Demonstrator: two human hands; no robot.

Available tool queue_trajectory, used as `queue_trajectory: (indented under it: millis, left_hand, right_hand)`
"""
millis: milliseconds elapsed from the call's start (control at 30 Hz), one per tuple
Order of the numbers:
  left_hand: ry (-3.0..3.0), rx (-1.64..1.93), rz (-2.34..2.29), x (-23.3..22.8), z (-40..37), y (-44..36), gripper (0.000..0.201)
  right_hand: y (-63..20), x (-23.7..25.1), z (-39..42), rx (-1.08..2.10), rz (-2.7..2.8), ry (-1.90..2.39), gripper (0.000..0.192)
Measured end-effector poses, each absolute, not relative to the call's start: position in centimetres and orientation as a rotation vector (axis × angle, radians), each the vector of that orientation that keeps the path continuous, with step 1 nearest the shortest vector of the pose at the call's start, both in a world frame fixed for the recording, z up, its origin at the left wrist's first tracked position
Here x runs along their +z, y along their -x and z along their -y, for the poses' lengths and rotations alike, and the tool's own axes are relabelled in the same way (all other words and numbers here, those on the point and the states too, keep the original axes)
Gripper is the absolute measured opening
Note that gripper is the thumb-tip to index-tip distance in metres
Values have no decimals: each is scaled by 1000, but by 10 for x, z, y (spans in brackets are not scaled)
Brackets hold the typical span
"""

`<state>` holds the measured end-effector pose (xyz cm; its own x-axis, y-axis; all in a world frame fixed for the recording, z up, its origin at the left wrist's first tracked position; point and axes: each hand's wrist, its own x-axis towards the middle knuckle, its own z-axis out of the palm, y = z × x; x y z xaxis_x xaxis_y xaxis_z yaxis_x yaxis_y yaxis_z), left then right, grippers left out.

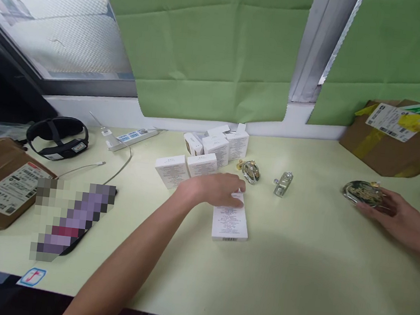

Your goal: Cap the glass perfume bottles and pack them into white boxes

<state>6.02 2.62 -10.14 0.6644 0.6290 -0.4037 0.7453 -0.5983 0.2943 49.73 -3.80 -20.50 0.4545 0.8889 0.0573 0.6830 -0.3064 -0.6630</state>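
My left hand point(216, 188) reaches over the far end of a small white carton point(229, 224). That carton lies flat with its printed side up, and my thumb and fingers close on it. To the right, my right hand point(395, 214) grips the edge of a shiny oval bottle-like item point(361, 191) with a dark patterned face and a gold knob. Between my hands lie a similar round item point(250, 172) with gold fittings and a narrow rectangular metallic one point(284, 183). More white cartons point(170, 169) stand just beyond my left hand.
A power strip point(134, 139), a cable and a black headset point(58, 137) lie at the left, behind a blurred purple object point(77, 221). A cardboard box point(1, 189) stands at the left edge, another cardboard box point(371, 140) at the back right. Green curtains point(215, 47) hang behind.
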Motion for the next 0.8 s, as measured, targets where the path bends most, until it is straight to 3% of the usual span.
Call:
queue_trajectory:
  millis: [133,333,467,633,800]
  left_hand:
    - [-2559,-346,-926,-108,-15,-77,57]
    - [-2590,-466,-862,-118,-25,-74,40]
    - [-2579,-439,-974,-113,-32,-63,45]
    - [-2544,-295,-1061,-112,-32,-65,45]
    - [-2353,145,-1310,-132,-41,-78,73]
  right_hand:
    - [-492,-201,40,594,1234,2032,62]
    - [-466,-202,44,566,997,1941,47]
    - [-464,-200,46,568,1000,1930,36]
    - [-479,-207,43,567,862,1905,60]
    - [-475,-206,41,499,784,1952,69]
